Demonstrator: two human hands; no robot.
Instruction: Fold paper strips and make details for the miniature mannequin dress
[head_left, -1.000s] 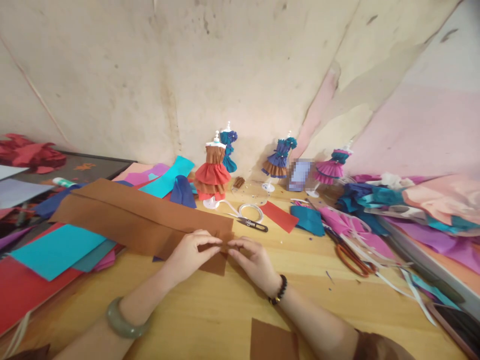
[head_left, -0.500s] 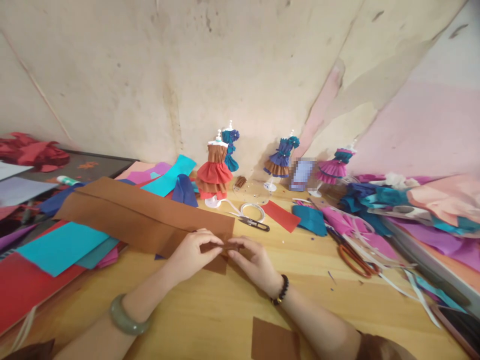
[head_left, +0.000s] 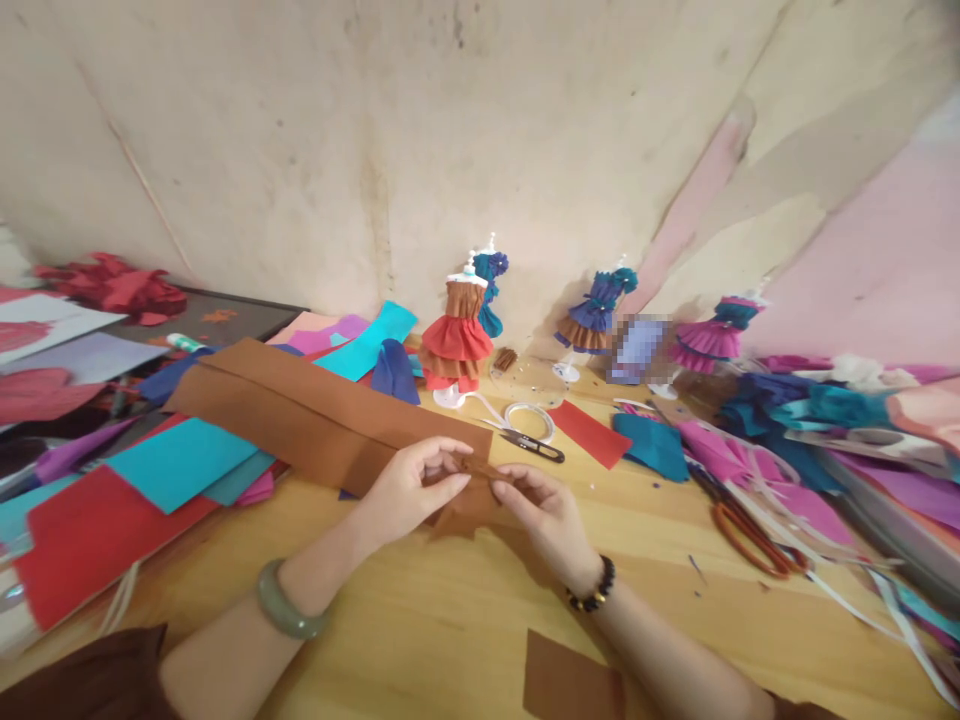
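A long brown paper strip (head_left: 300, 410) lies across the wooden table (head_left: 450, 620), running from the far left to my hands. My left hand (head_left: 409, 488) pinches its near end, fingers closed on the paper. My right hand (head_left: 546, 510) pinches the same end from the right, where the paper is gathered into small folds and lifted a little off the table. A green bangle sits on my left wrist, a dark bead bracelet on my right.
Small thread snips (head_left: 534, 446) and a white ribbon coil (head_left: 525, 415) lie behind my hands. Orange-handled scissors (head_left: 750, 535) lie to the right. Paper-dressed mini mannequins (head_left: 456, 340) stand by the wall. Coloured sheets (head_left: 176, 462) pile up on the left, scraps on the right. A brown square (head_left: 574, 680) lies near me.
Both hands have raised the gathered end of the brown strip off the table and bunched it more. The camera has swung left, so everything sits further right in view.
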